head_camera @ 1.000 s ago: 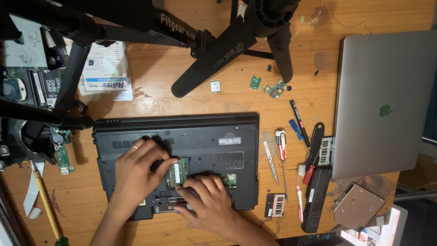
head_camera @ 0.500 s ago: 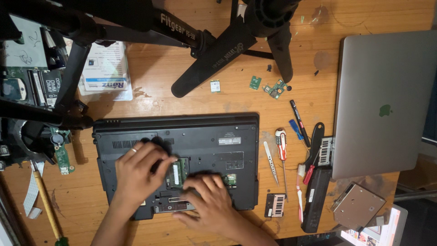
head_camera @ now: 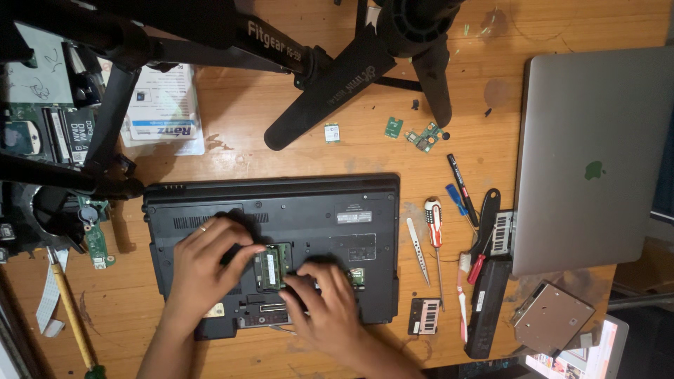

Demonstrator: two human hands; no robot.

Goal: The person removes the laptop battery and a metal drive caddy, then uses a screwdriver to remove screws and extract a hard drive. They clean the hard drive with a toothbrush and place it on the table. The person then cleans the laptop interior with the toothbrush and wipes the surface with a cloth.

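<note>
Partly hidden under both hands, the green memory stick point(head_camera: 269, 269) sits in an open bay near the middle of the black laptop point(head_camera: 274, 245), which lies bottom-up on the wooden table point(head_camera: 281, 151). How the stick seats in its slot is hard to make out, because fingers cover its edges. Left of the laptop, a circuit board point(head_camera: 42, 133) and other parts are cut off by the frame edge, and black tripod legs point(head_camera: 337, 84) cross above the laptop and cover some of them.

Compared with half a second ago, the left hand point(head_camera: 203, 270) has slid a little to the right, its fingertips now at the left edge of the stick, while the right hand point(head_camera: 326, 309) has hardly moved.

The left hand lies over the left half of the laptop, fingers bent and drawn together, tips touching the stick's left side. The right hand comes from the laptop's lower edge, fingers curled and close together, pressing at the stick's lower right corner. Whether either hand actually pinches the stick I cannot tell.

Right of the laptop lie tweezers point(head_camera: 417, 249), a red-and-white screwdriver point(head_camera: 434, 231) and a closed silver laptop point(head_camera: 593, 158).
</note>
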